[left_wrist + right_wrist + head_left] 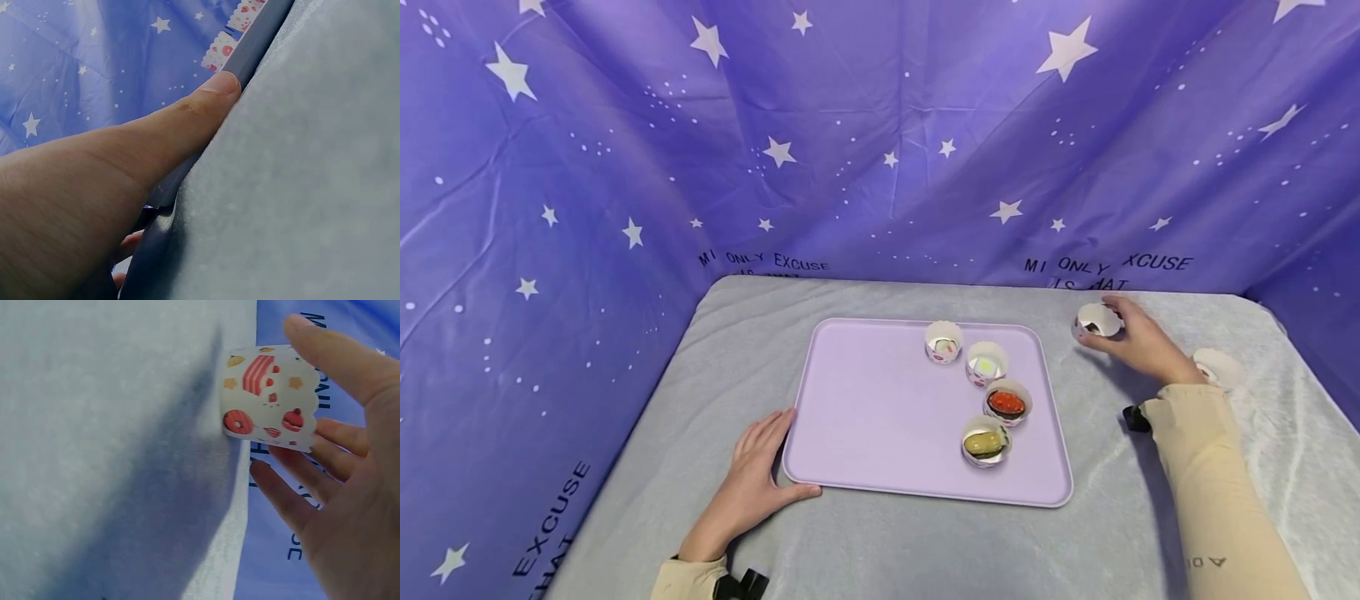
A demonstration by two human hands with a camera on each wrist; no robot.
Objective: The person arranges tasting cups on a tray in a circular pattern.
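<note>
My left hand rests at the near left corner of a lilac tray, fingers along its left side and thumb along its front edge. In the left wrist view, the thumb lies against the tray's edge. My right hand holds a white paper baking cup between thumb and fingers, beyond the tray's right side. Its wall carries printed cakes and doughnuts, and its rim is scalloped. Something dark shows inside it.
Paper cups holding toy-like sushi stand on the tray's right half: a pale roll, a green-topped piece, an orange roe piece and a yellow piece. Another cup stands behind the right wrist. A starry purple curtain encloses the grey-covered table.
</note>
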